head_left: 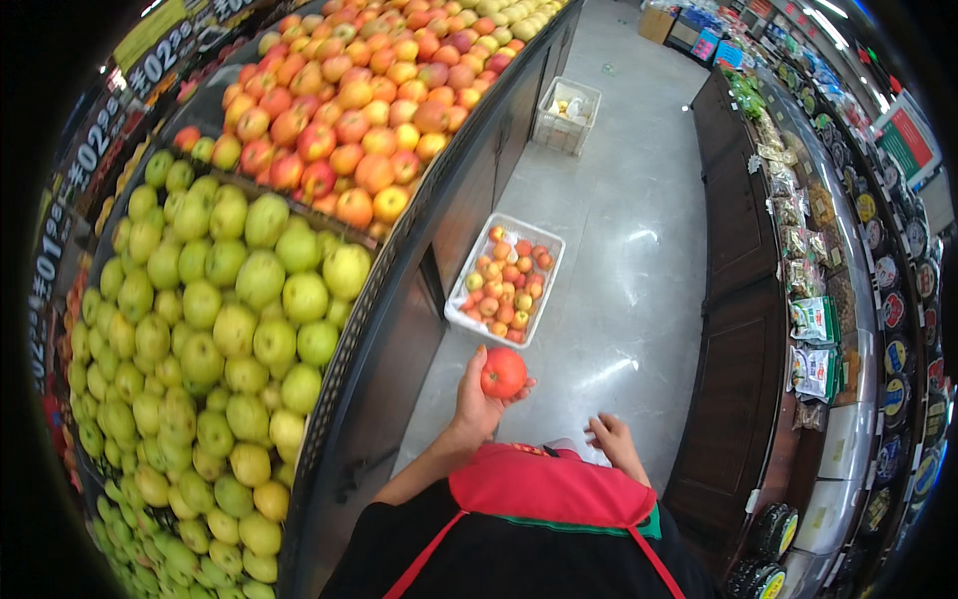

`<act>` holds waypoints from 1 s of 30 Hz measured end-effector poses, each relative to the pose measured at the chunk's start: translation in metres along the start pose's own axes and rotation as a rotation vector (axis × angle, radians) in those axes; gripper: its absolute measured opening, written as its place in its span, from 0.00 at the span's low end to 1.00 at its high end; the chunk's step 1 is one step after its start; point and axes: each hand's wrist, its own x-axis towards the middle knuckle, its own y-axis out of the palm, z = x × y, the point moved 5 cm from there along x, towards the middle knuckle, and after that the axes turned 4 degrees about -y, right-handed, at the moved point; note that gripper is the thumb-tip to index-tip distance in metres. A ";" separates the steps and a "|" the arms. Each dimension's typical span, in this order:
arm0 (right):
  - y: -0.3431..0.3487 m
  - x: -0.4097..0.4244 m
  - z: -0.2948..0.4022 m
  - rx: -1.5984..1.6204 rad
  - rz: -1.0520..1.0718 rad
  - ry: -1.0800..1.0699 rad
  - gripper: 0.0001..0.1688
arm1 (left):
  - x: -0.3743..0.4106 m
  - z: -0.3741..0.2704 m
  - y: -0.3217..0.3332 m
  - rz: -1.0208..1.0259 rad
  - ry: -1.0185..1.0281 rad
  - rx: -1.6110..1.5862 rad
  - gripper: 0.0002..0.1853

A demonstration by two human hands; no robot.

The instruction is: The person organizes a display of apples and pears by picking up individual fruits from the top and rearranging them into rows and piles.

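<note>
A red apple [503, 373] rests in my left hand [483, 400], the fingers curled around it from below. To the right, my right hand [612, 440] is raised near the red apron [554, 479], its fingers bent and apart with nothing seen in them. Beyond my left hand, a white plastic crate [555, 288] of red and yellowish apples [509, 281] stands on the floor beside the display stand. Green pears or apples [232, 329] are heaped on the stand at left, with red and orange apples [352, 112] piled behind them.
The fruit stand's dark edge [389, 254] runs along my left. Farther up the aisle stands another white crate [567, 116] with a few things inside. Dark wooden cabinets [737, 359] line the right, carrying packaged goods [812, 322]. Grey tiled floor [621, 247] lies between.
</note>
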 end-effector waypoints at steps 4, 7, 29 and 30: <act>-0.060 0.029 -0.149 -0.215 -0.107 0.102 0.31 | 0.062 0.028 0.029 -0.036 -0.185 -0.027 0.35; -0.100 0.049 -0.169 -0.394 -0.138 0.195 0.32 | 0.104 0.054 0.059 -0.009 -0.249 0.011 0.34; -0.383 0.394 0.027 -0.447 -0.036 -0.093 0.37 | 0.403 0.049 0.271 0.023 -0.037 -0.359 0.31; -0.375 0.402 0.059 -0.421 0.015 -0.100 0.36 | 0.415 0.036 0.265 0.115 0.006 -0.392 0.30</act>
